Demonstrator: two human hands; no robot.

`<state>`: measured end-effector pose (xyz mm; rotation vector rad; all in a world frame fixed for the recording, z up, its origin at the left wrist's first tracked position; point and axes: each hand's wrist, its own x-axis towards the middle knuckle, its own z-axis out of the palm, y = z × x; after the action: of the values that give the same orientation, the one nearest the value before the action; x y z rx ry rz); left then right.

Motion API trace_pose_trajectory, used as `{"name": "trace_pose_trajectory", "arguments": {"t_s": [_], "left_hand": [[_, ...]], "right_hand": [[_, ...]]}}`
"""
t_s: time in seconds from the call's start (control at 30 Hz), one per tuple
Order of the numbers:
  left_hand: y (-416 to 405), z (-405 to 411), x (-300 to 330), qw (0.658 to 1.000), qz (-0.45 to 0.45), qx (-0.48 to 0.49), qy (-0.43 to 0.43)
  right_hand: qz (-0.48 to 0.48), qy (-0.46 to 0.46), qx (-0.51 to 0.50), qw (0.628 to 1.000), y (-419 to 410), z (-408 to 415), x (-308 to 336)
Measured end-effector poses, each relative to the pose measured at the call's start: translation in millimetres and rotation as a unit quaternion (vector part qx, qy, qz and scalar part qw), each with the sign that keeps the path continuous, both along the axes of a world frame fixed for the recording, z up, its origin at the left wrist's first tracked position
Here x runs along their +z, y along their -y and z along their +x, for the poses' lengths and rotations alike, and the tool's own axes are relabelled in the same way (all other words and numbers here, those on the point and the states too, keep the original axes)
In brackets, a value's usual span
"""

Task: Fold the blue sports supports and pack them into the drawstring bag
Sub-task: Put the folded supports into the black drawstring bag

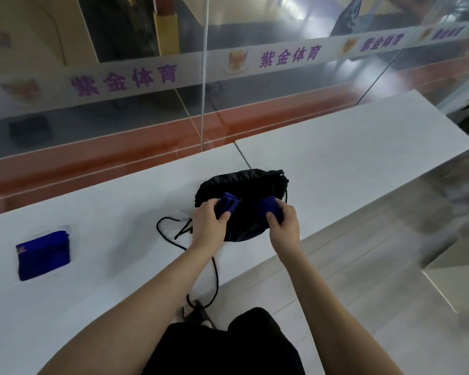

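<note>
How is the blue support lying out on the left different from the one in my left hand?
The flat support lies folded and untouched on the white table; the held support is bunched in the left hand over the black bag. The flat one shows whole; the held one is partly covered. Both are deep blue.

— What do we log for furniture?
— Two white tables (349, 147), set edge to edge.
— And behind them?
— We list a glass partition (146, 36) bearing a white band of purple lettering (125, 79), an orange-red strip (106, 161) below, pale floor tiles (363, 280) at right.
</note>
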<state>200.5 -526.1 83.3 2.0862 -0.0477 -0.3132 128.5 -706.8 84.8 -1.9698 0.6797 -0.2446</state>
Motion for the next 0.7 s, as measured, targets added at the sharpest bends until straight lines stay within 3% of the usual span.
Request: {"name": "trace_pose_trajectory", "arguments": {"t_s": [0.2, 0.37, 0.7], "left_hand": [[29, 28, -7, 0.999, 0.049, 0.004, -0.013], [41, 48, -21, 0.992, 0.088, 0.067, -0.052], [88, 62, -53, 0.966, 0.171, 0.138, -0.135]], "right_hand": [[-0.045, -0.036, 0.089, 0.994, 35, 48, -12], [-0.082, -0.079, 0.175, 0.978, 59, 91, -26], [-0.11, -0.155, 0.382, 0.905, 91, 148, -64]]}}
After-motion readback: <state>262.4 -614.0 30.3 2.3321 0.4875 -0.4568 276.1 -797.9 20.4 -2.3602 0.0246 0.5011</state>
